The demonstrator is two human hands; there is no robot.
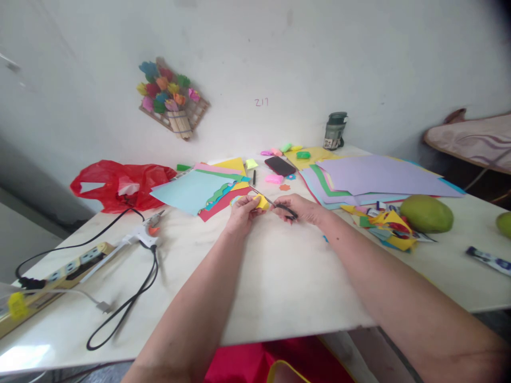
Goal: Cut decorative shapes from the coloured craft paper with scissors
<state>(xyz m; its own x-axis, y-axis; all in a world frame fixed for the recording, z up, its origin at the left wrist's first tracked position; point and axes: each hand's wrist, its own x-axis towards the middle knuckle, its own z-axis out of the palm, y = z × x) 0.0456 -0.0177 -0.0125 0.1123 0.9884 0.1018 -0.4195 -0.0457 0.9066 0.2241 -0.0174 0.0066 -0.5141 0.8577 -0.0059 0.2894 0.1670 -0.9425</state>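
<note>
Over the middle of the table, my left hand pinches a small piece of yellow paper. My right hand is wrapped round the black handles of a pair of scissors. Their blades point up and left, close beside the yellow paper; I cannot tell whether they touch it. Just beyond the hands lie an orange paper cutout, a blue paper cutout, a pink packet and a black pen.
Coloured sheets lie left and right, a phone between them. At left are a red plastic bag, a glue gun with a looping cord and a power strip. Paper scraps and a green mango sit right.
</note>
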